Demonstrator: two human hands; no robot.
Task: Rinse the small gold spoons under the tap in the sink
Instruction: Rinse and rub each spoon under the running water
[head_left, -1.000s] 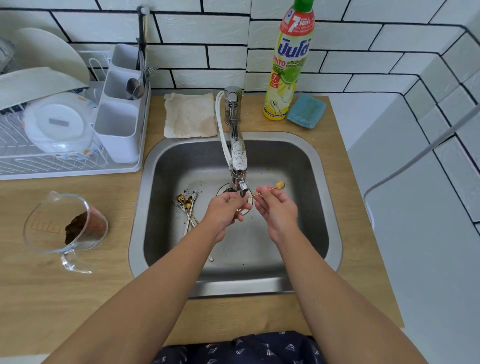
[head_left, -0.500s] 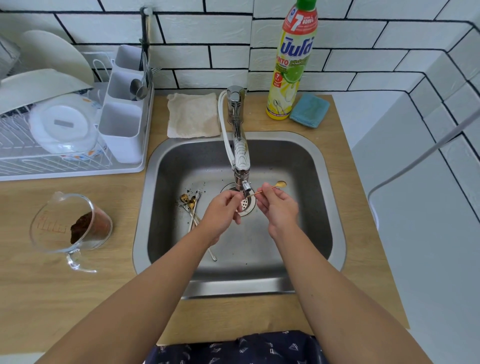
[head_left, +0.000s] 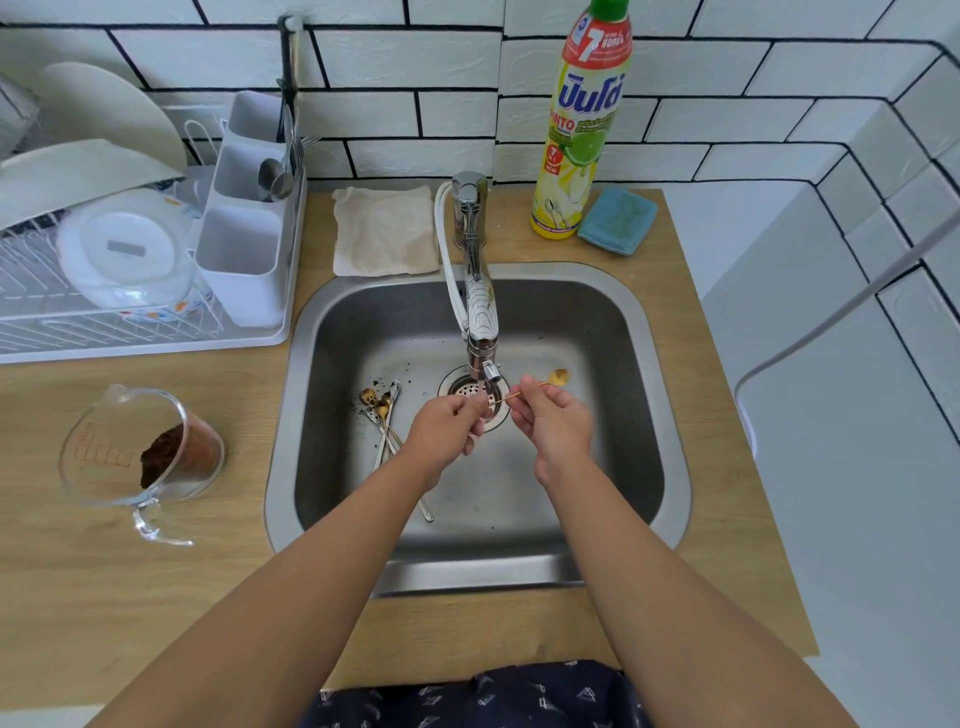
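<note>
One small gold spoon (head_left: 551, 382) held just under the tap (head_left: 480, 332), over the drain (head_left: 470, 392) of the sink (head_left: 670, 467). Pinched by its thin handle in the right hand (head_left: 553, 423), bowl end sticking out to the right of the tap, away from the spout. Probably held that way so the handle end gets the water first, though no stream of water can be made out clearly. Left hand (head_left: 447, 426) curled just left of the tap's tip, fingers bunched together near the free end of the handle; touching it or not, cannot tell. Maybe there to rub the handle clean. More spoons (head_left: 383, 415) lying in a little pile on the sink floor, left of the tap, with dark crumbs around them. Looks like those are waiting their turn, so the job seems only partly done. Kept close so the next one is easy to grab. Farther left of the tap, on the wooden counter (head_left: 104, 597), a clear measuring cup (head_left: 137, 452) with brown powder inside, perhaps where the dirt on the spoons came from. Behind that, a white dish rack (head_left: 130, 332) with a cutlery holder (head_left: 244, 260), a likely place for clean spoons. Behind the tap, a folded cloth (head_left: 384, 231). To the right of it, a tall yellow soap bottle (head_left: 582, 140) and a blue sponge (head_left: 618, 221), handy for washing.
</note>
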